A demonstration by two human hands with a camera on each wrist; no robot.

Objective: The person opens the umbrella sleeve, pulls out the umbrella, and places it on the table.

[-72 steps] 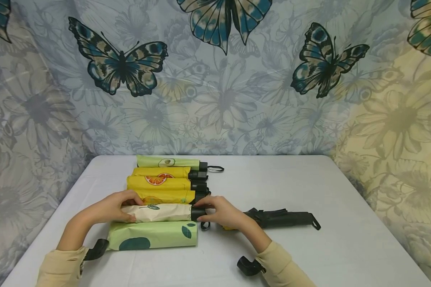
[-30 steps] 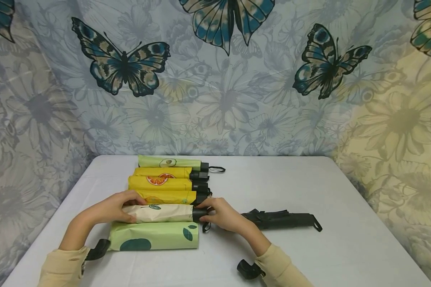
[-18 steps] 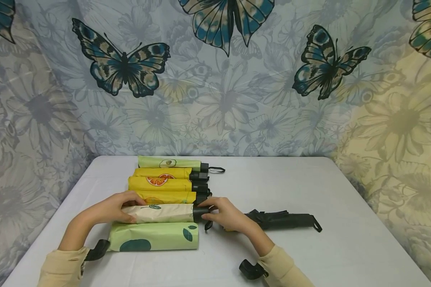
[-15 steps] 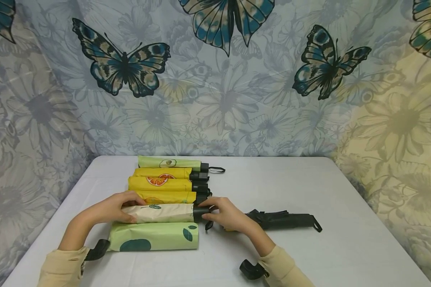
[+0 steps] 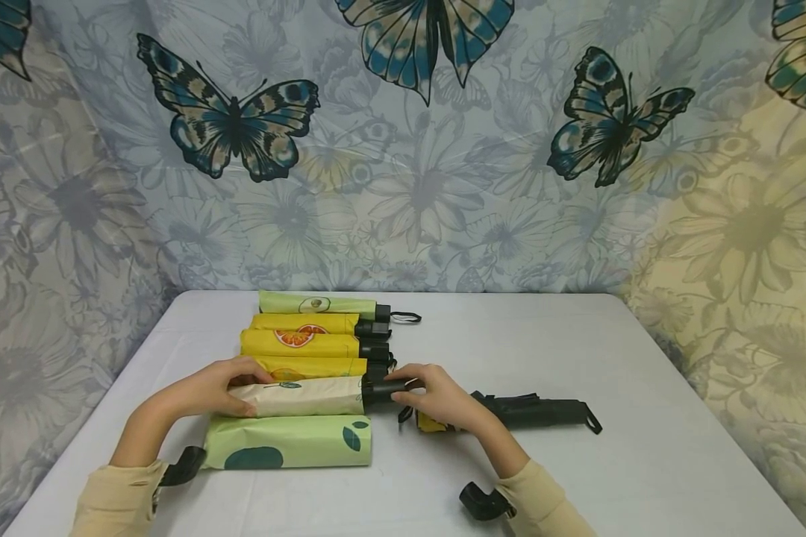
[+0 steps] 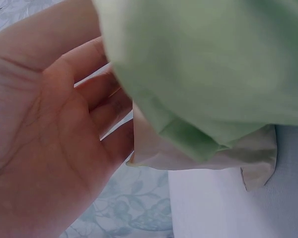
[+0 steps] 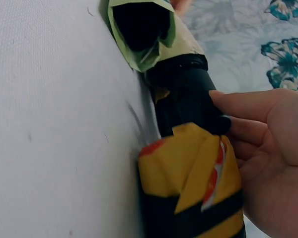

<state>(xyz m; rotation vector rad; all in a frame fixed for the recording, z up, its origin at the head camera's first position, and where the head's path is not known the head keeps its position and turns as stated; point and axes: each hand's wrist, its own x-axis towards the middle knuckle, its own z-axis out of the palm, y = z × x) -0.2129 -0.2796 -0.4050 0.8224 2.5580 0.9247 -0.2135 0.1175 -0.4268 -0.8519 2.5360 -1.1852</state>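
Observation:
In the head view, a cream folding umbrella (image 5: 316,397) with a leaf print lies crosswise on the table. My left hand (image 5: 225,388) grips its left end between thumb and fingers. My right hand (image 5: 439,395) pinches the black handle (image 5: 386,390), which sticks out of the cream cover. In front lies a light green umbrella sleeve (image 5: 295,444) with dark green leaves; the right wrist view shows a hollow, dark opening at the sleeve's end (image 7: 173,37). To the right, partly behind my right wrist, lies a black folded umbrella (image 5: 537,412) with yellow at its left end.
Behind the cream umbrella lie three yellow umbrellas (image 5: 302,343) and a light green one with an avocado print (image 5: 342,304), in a row with black handles to the right. A white-covered table (image 5: 645,477) carries everything. Butterfly-print cloth (image 5: 423,186) hangs behind it.
My right hand has shifted rightward with the black handle, which now stands farther out of the cream cover. The left hand has kept its place on the other end.

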